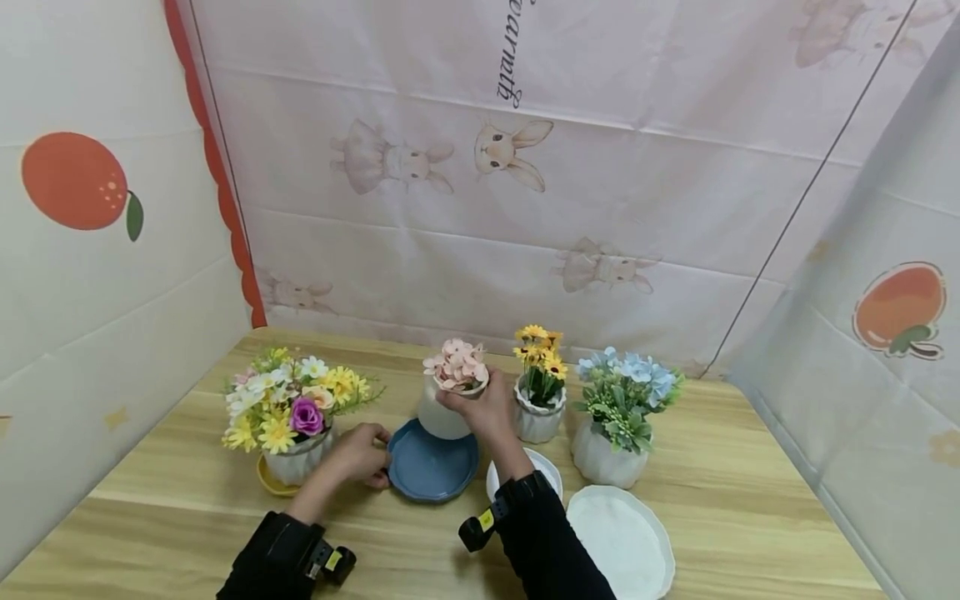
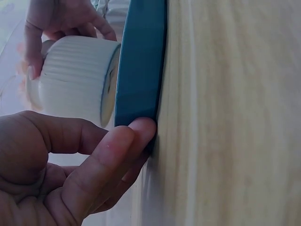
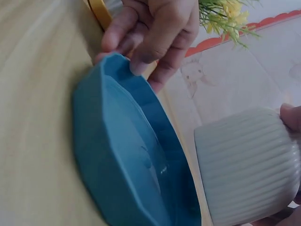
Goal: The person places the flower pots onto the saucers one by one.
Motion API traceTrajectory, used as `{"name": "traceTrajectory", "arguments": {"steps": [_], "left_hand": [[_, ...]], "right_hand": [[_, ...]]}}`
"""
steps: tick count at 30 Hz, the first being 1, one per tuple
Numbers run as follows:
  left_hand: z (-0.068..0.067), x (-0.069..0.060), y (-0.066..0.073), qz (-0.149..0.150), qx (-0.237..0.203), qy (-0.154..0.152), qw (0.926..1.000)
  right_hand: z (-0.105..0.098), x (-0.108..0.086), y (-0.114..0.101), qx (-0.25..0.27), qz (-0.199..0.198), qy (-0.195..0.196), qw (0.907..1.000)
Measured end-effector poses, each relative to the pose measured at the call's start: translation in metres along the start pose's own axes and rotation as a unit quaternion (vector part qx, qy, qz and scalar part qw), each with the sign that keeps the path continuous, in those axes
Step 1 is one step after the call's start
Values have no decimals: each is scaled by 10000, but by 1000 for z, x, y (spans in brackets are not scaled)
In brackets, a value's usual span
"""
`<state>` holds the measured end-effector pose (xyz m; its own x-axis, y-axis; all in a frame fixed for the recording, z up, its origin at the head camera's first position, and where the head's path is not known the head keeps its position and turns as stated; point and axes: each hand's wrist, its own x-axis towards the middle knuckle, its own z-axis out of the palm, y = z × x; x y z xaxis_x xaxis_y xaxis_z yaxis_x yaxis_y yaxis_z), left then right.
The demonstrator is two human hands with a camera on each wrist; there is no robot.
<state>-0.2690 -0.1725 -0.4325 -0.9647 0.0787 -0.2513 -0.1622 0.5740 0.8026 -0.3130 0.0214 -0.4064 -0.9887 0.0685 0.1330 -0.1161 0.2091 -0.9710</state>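
Note:
My right hand (image 1: pixel 491 412) holds a white ribbed flowerpot (image 1: pixel 442 417) by its upper part. Pink flowers (image 1: pixel 457 365) fill the pot's mouth. The pot hangs just above a blue scalloped saucer (image 1: pixel 432 467), over its far side; in the right wrist view a gap shows between the pot (image 3: pixel 247 165) and the saucer (image 3: pixel 131 136). My left hand (image 1: pixel 358 454) pinches the saucer's left rim, with the thumb inside the edge and fingers outside, as the right wrist view shows. The saucer lies flat on the wooden table.
At left, a pot of mixed flowers (image 1: pixel 296 458) stands on a yellow saucer (image 1: pixel 272 482). Right of my hands are a pot of yellow flowers (image 1: pixel 540 421) and a pot of blue flowers (image 1: pixel 611 458). A small white saucer (image 1: pixel 551 471) and a larger white saucer (image 1: pixel 622 542) lie nearer.

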Motion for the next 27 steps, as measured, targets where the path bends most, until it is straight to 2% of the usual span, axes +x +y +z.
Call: {"name": "traceTrajectory", "arguments": {"steps": [7,13,18,27], "left_hand": [[0,0,-1,7,-15,-24,10000],[-1,-1,1,-23,-83,-49,10000],[0,2,2,-42,-205,-81,9997],[-2,0,0,-40,-215,-124,9997]], "right_hand": [[-1,-6,6,-4,-267,-325,9991],[-3,-11,6,131,-163,-612,9979],[-6,-21,-4,162,-278,-879,9956],[-3,-24,3,-280,-279,-1174,9923]]}}
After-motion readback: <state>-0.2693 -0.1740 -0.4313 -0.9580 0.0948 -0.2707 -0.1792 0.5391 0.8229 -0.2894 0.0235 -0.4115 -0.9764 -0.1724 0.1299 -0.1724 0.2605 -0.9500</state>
